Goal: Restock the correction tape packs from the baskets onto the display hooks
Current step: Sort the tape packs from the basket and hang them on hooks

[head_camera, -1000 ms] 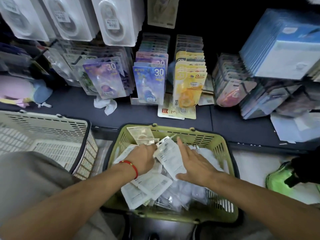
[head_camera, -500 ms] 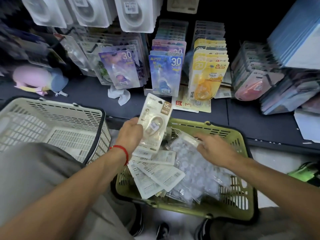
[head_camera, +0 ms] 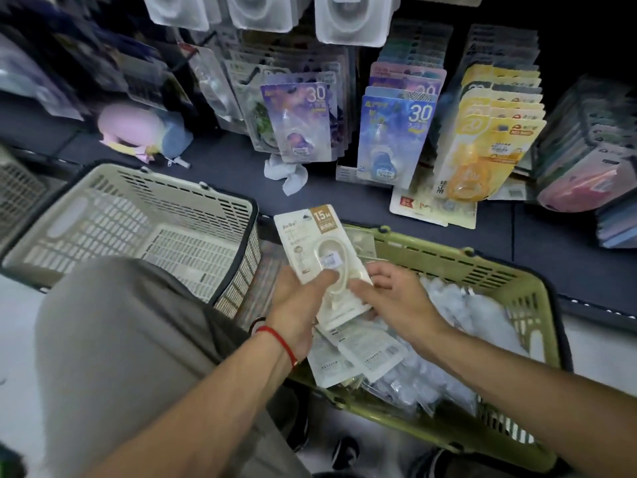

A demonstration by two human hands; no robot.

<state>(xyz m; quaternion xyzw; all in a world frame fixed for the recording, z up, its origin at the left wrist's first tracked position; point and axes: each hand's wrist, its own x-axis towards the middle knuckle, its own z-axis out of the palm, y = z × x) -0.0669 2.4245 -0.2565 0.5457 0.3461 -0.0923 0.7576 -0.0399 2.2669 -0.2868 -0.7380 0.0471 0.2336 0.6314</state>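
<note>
Cream cardboard correction tape pack [head_camera: 319, 250] pinched upright in left hand [head_camera: 299, 301], right hand [head_camera: 393, 298] gripping its lower edge, hooks farther ahead.

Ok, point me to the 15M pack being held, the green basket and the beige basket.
15M pack [head_camera: 315, 250]: head view, card front above the thumb.
green basket [head_camera: 444, 257]: head view, far rim.
beige basket [head_camera: 165, 188]: head view, far wall.
</note>
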